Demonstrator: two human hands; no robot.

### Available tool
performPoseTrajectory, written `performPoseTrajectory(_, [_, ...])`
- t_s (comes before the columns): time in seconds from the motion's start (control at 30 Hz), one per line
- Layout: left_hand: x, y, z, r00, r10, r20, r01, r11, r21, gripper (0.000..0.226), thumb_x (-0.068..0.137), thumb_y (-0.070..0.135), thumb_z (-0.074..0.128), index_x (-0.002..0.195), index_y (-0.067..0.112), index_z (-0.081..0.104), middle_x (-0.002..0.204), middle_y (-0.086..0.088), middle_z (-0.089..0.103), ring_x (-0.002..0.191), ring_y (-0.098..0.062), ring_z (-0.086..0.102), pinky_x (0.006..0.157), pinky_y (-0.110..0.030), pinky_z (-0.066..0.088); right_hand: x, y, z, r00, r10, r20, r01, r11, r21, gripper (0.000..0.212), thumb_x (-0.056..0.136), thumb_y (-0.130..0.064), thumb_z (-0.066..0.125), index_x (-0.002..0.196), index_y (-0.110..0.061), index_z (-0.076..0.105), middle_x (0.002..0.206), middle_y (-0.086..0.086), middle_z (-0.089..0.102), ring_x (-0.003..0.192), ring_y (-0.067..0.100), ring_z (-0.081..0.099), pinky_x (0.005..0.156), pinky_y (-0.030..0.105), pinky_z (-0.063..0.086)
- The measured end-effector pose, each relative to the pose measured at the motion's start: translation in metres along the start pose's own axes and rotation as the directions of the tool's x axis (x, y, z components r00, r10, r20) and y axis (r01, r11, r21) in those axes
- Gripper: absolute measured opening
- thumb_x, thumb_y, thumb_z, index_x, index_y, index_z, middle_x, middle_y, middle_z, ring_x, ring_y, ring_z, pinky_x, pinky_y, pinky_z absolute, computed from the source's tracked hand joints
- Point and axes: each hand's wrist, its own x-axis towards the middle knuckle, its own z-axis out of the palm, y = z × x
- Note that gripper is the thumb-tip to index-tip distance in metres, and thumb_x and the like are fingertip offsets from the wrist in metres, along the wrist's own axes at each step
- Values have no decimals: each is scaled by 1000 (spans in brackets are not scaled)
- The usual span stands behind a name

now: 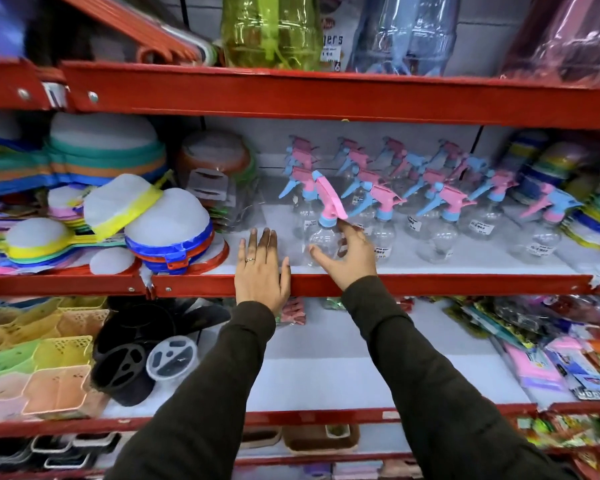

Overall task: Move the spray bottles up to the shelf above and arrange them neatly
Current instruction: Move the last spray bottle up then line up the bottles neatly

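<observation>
One head-worn wide-angle view faces the red shelf straight on and close, looking slightly down, both forearms reaching in from below.

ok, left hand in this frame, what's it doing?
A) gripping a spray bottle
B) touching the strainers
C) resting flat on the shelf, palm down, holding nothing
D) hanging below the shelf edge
C: the left hand lies flat with fingers extended on the shelf beside the spray bottles, holding nothing, while the right hand is around the tilted front spray bottle.
</observation>
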Motion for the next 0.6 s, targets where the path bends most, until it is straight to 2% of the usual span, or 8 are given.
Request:
performPoseTrajectory(0.07, [1,0,0,1000,0,-2,0,1000,0,65,99,38,22,152,2,34,158,-15,37,153,-32,20,123,-43,-3,5,3,7,999,16,34,-16,1000,-22,68,70,-53,75,125,-17,57,114,1,62,108,22,57,96,38,50])
performPoseTrajectory(0.17, [0,1,1,1000,0,-9,0,1000,-2,66,98,39,20,151,2,35,158,-15,38,152,-32,22,123,-45,0,6,7,13,997,59,58,-61,998,29,64,71,-45,80,121,-19,50,110,-6,59,106,21,59,93,32,50])
performPoseTrajectory(0.33, [1,0,4,1000,0,-15,0,1000,-11,64,99,39,25,151,4,36,158,-14,38,152,-31,22,125,-47,8,10,7,15,993,71,94,-73,997,21,63,74,-41,80,122,-16,48,120,4,63,110,24,60,92,31,49])
performPoseTrajectory(0.4, [1,0,4,1000,-3,-21,2,1000,-8,65,99,40,23,151,4,37,158,-14,38,151,-31,24,124,-48,10,9,7,16,993,69,93,-70,997,10,64,74,-42,79,124,-19,47,123,6,59,112,25,59,93,31,49])
performPoseTrajectory(0.5, [1,0,5,1000,-4,-19,4,1000,-11,65,99,40,24,152,5,36,159,-14,36,152,-31,23,124,-48,10,7,7,19,995,74,62,-72,997,-34,74,68,-50,81,126,-22,44,129,9,44,117,28,54,99,39,50])
performPoseTrajectory(0.6, [1,1,5,1000,-10,-12,9,1000,-13,65,99,41,25,152,5,34,159,-14,35,152,-31,21,125,-48,11,8,6,20,996,83,22,-81,994,-72,79,60,-57,83,118,-21,43,123,7,43,115,28,51,99,41,50])
